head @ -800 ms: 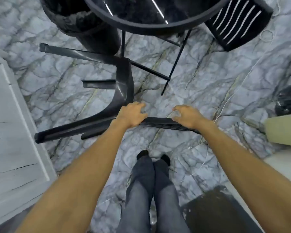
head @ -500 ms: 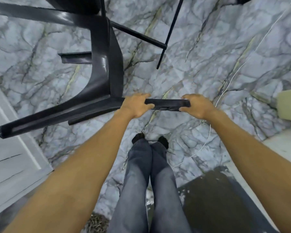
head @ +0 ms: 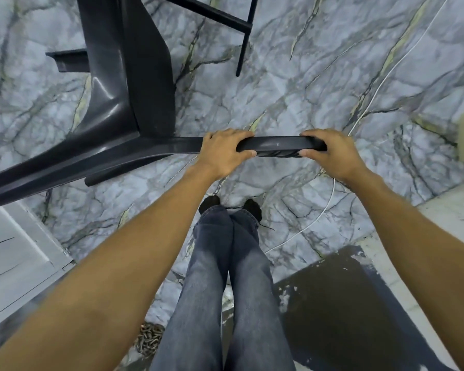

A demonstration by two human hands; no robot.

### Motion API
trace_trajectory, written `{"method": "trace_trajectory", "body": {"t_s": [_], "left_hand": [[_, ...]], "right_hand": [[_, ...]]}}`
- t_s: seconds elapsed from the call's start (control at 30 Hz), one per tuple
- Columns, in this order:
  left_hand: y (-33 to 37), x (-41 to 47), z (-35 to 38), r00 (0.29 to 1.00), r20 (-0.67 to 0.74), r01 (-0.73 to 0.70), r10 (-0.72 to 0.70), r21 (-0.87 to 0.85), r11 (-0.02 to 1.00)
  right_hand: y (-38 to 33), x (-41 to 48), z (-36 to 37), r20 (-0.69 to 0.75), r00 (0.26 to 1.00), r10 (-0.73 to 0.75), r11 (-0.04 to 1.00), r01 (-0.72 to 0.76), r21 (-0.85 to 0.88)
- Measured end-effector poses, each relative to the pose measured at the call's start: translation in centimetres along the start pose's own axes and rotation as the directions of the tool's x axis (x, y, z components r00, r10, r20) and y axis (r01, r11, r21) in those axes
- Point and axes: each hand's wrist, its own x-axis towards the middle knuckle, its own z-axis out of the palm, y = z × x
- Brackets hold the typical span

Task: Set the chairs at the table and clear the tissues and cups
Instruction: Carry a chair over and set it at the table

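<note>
Both hands [head: 225, 153] clasp chair [head: 123, 89].

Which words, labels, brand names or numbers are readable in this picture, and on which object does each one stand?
None can be read: no text shows on the black chair held by the left hand and right hand.
The marble floor carries only veins, and the dark mat only pale scuffs.

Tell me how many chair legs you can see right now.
3. On the black plastic chair: one long leg points lower left, a short stub shows upper left, one end peeks beneath. The fourth may be hidden.
</note>
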Motion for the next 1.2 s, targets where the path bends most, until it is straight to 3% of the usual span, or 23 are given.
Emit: {"method": "trace_trajectory", "body": {"t_s": [0.33, 0.5, 0.63, 1.0, 1.2], "left_hand": [[1.0, -0.4, -0.3, 1.000, -0.012, 0.015, -0.015, 0.011, 1.000], [2.0, -2.1, -1.4, 0.997, -0.011, -0.078, 0.078, -0.018, 0.997], [3.1, -4.6, -3.0, 0.985, -0.080, -0.160, 0.153, -0.094, 0.983], [3.7, -14.0, -10.4, 0.971, -0.187, -0.199, 0.147, -0.305, 0.931], [2.1, -19.3, -15.1, 0.965, -0.239, -0.194, 0.104, -0.391, 0.900]], "right_hand": [[-0.2, -0.2, 0.1, -0.052, 0.998, -0.019, 0.997, 0.022, 0.069], [-2.1, -2.1, 0.0, -0.101, 0.994, -0.046, 0.997, 0.051, 0.056], [-5.3, -4.2, -0.6, -0.132, 0.986, -0.101, 0.993, 0.108, 0.050], [-17.4, -10.7, -4.2, -0.110, 0.953, -0.283, 0.953, 0.292, 0.079], [-21.5, -13.5, -4.1, -0.115, 0.958, -0.261, 0.914, 0.284, 0.291]]}}
